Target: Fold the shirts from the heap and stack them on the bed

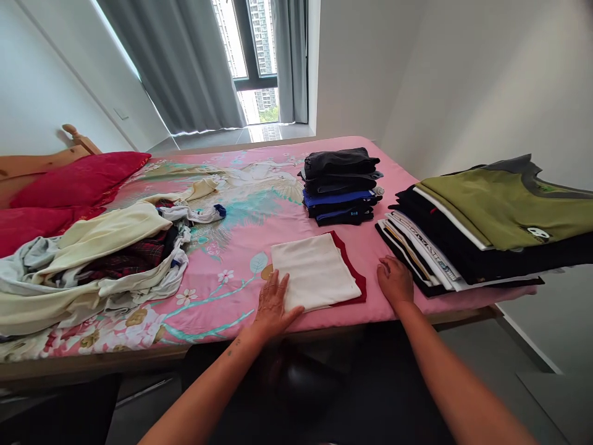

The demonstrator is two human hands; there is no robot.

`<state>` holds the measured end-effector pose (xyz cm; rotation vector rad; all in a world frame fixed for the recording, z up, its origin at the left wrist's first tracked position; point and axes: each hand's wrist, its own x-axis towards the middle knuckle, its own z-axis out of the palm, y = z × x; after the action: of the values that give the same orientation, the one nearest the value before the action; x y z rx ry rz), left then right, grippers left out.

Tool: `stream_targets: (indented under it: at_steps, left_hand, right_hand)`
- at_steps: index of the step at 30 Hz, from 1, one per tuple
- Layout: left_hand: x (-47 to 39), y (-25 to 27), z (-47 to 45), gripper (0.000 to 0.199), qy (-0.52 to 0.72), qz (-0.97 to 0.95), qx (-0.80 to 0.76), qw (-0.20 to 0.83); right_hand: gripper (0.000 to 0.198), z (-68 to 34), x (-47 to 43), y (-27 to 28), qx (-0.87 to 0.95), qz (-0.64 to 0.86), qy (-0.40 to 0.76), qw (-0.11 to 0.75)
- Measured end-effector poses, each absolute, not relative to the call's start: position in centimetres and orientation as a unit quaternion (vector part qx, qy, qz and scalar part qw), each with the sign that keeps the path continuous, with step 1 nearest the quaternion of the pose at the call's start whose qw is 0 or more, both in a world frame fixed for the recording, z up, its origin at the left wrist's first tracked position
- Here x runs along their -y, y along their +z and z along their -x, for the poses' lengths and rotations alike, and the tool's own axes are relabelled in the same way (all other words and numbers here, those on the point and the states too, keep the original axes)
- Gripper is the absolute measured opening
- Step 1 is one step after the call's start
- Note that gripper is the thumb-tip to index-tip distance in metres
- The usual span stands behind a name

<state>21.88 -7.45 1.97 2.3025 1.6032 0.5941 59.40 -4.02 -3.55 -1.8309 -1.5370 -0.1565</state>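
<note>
A folded cream garment (317, 272) lies flat near the front edge of the bed. Dark red fabric (344, 252) shows along its right side; whether the two are one piece I cannot tell. My left hand (274, 306) rests with spread fingers on the bed and the left edge of the cream fold. To the right of the fold, my right hand (396, 283) lies on the bedding with loosely bent fingers and nothing in it. It is close beside a tall stack of shirts, topped by an olive green T-shirt (491, 201) with a small panda patch.
Behind the fold stands a stack of dark and blue folded clothes (341, 185). At left lies a loose heap of cream, grey and plaid clothes (111, 247), with red pillows (83, 176) behind it. The pink floral bedspread (241, 238) covers the bed. Grey curtains (180, 62) flank a window.
</note>
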Motion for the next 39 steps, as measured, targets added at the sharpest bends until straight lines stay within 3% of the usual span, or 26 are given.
stream_targets:
  at_steps: [5, 8, 11, 18, 23, 26, 28, 33, 39]
  left_hand:
    - [5.4, 3.5, -20.4, 0.062, 0.348, -0.546, -0.627, 0.433]
    - [3.7, 4.7, -19.5, 0.047, 0.330, -0.434, -0.572, 0.612]
    - [2.2, 5.3, -19.4, 0.036, 0.306, -0.375, -0.546, 0.684]
    - [3.7, 4.6, -21.1, 0.045, 0.272, -0.347, -0.562, 0.699]
    - [7.9, 3.6, -21.3, 0.052, 0.276, -0.288, -0.564, 0.723]
    - [9.8, 3.5, -21.5, 0.053, 0.299, -0.271, -0.553, 0.729]
    - [10.8, 3.6, -21.8, 0.053, 0.315, -0.269, -0.557, 0.720]
    - [12.1, 3.6, -22.5, 0.051, 0.354, -0.255, -0.571, 0.696]
    - [12.0, 2.8, -23.0, 0.042, 0.356, -0.254, -0.611, 0.660]
  right_hand:
    - [0.028, -59.5, 4.0, -3.8, 0.600, 0.710, -0.064, 0.363]
    - [0.028, -59.4, 4.1, -3.7, 0.601, 0.710, -0.066, 0.362]
    - [0.028, -59.2, 4.2, -3.5, 0.596, 0.713, -0.069, 0.362]
    - [0.029, -59.5, 4.3, -3.4, 0.600, 0.703, -0.045, 0.380]
    - [0.033, -57.7, 2.2, -1.6, 0.499, 0.733, 0.078, 0.456]
    - [0.034, -52.1, -0.5, 1.6, 0.590, 0.640, 0.164, 0.464]
    - [0.032, -47.0, -2.3, 3.8, 0.695, 0.559, 0.185, 0.412]
    - [0.044, -36.7, -7.1, 5.9, 0.823, 0.500, 0.218, 0.160]
    - [0.060, -32.8, -11.9, 5.3, 0.822, 0.503, 0.267, 0.013]
